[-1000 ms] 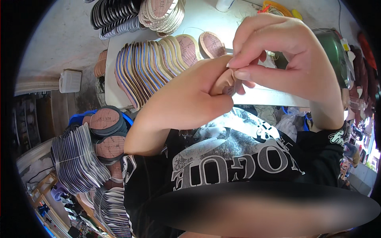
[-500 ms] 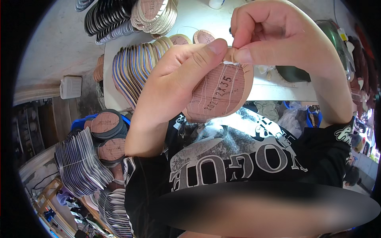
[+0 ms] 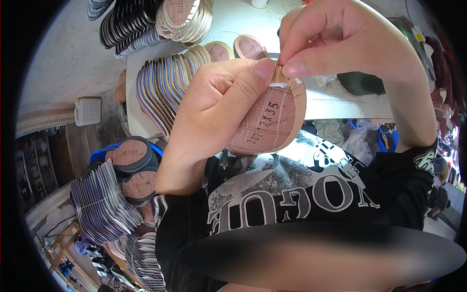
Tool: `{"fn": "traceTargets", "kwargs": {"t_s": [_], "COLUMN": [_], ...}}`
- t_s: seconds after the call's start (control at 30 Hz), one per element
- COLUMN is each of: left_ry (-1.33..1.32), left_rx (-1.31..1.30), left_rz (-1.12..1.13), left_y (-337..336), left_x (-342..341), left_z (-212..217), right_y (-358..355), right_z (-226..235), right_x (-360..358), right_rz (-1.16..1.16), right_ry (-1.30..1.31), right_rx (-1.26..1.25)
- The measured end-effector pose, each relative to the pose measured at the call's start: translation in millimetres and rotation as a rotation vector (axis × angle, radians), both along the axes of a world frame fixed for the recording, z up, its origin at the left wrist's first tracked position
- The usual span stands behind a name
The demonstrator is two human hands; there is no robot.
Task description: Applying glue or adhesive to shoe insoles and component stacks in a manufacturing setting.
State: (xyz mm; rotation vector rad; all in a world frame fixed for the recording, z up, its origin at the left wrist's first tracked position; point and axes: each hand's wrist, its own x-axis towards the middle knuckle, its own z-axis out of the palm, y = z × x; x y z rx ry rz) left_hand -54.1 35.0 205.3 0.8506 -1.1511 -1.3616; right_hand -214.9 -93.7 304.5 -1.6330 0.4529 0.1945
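Observation:
Close to the camera, my left hand (image 3: 214,107) holds a brown shoe insole (image 3: 270,121), heel end toward me, its printed brown face showing. My left thumb presses near the insole's top edge. My right hand (image 3: 335,44) pinches that same top edge between thumb and forefinger, at a small pale strip stuck there. Both hands hover above the front edge of a white table (image 3: 340,104).
A fanned row of insoles (image 3: 165,82) lies on the table, with more stacks (image 3: 146,19) further back. Piles of soles (image 3: 102,204) and a blue bin (image 3: 104,153) sit low on my left. A dark green object (image 3: 362,82) rests on the table at right.
The insole has been turned so its printed face shows, and both hands have drifted slightly up and right. My right fingers stay pinched at its top edge.

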Motion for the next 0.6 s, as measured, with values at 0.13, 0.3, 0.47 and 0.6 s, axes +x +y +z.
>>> {"fn": "traceTargets", "kwargs": {"t_s": [0.13, 0.3, 0.47, 0.6], "left_ry": [-0.018, -0.059, -0.015, 0.084], "left_rx": [0.021, 0.007, 0.091, 0.104], "left_rz": [0.023, 0.034, -0.014, 0.008], "left_y": [1.6, 3.5, 4.5, 3.4], "left_x": [-5.0, -5.7, -6.7, -12.1], "left_z": [-1.8, -1.7, -2.5, -6.6], "right_y": [14.0, -0.4, -1.3, 17.0], "right_z": [7.3, 0.9, 17.5, 20.3], "right_x": [-4.4, -1.0, 3.4, 1.8], "right_rz": [0.019, 0.160, 0.107, 0.234], "right_ry": [-0.033, -0.208, 0.145, 0.014], "right_rx": [-0.548, -0.447, -0.198, -0.645]}}
